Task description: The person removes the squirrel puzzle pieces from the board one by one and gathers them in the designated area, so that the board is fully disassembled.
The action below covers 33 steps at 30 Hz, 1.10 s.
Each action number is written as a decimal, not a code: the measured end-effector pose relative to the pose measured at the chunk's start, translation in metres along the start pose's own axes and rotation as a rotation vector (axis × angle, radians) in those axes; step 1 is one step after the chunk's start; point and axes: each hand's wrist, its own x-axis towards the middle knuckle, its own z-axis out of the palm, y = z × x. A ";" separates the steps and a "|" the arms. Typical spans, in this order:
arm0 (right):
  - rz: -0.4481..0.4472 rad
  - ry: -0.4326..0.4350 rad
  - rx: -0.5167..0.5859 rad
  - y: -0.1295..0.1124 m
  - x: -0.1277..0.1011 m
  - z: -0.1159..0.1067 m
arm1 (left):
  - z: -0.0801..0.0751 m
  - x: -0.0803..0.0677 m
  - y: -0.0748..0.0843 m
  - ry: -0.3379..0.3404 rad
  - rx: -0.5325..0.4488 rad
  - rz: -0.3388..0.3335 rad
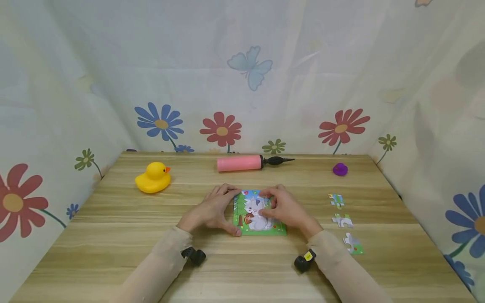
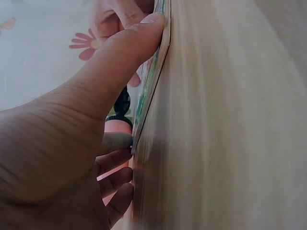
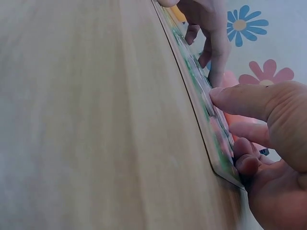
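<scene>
Both hands worked at a small jigsaw puzzle board (image 1: 259, 213) that lay flat on the wooden table (image 1: 113, 235), directly between them. The left hand (image 1: 213, 208) rested against the board's left edge, fingers straight and spread, the thumb laid along the near-left corner; the left wrist view showed that thumb (image 2: 125, 57) pressed to the thin rim, which looked like bracing so the board would not slide. It curled round nothing.

The right hand (image 1: 285, 207) lay over the board's right half, fingers bent down onto the picture. In the right wrist view the thumb (image 3: 240, 101) pressed on the surface while the other fingertips curled against the near rim, as if seating a piece into place. Whether a loose piece sat under those fingers could not be told, since the hand covered that part.

Just beyond the right hand, to its outer side, 3 loose puzzle pieces (image 1: 342, 220) lay in a row running toward the person, apart from one another and within easy reach, probably kept there as the stock to draw from. Farther out past both hands lay a pink hand pump (image 1: 242, 163) with its black nozzle pointing right. A yellow rubber duck (image 1: 153, 178) sat beyond the left hand, and a small purple duck (image 1: 340, 169) beyond the right, all well apart from the board.
</scene>
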 end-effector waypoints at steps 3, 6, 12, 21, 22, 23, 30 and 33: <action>-0.001 -0.007 -0.004 -0.001 0.000 -0.001 | 0.000 0.000 0.000 -0.006 0.002 -0.005; -0.003 -0.013 -0.004 -0.002 0.001 -0.001 | -0.001 0.000 0.001 -0.011 -0.004 -0.009; -0.025 -0.020 -0.009 -0.004 0.001 -0.001 | -0.002 -0.001 0.003 -0.008 -0.014 -0.010; -0.013 -0.031 -0.005 -0.006 0.000 -0.002 | -0.002 -0.001 0.003 -0.015 -0.001 -0.004; -0.014 -0.030 -0.003 -0.005 -0.001 -0.002 | -0.002 -0.001 0.003 -0.014 -0.002 -0.003; -0.012 -0.030 -0.001 -0.005 -0.001 -0.002 | -0.002 -0.001 0.003 -0.014 -0.001 -0.004; -0.007 -0.019 0.026 -0.005 -0.001 -0.001 | -0.001 0.000 0.002 -0.017 0.008 -0.006; -0.009 -0.013 0.040 -0.004 0.000 -0.002 | -0.002 0.002 0.002 -0.019 0.013 -0.008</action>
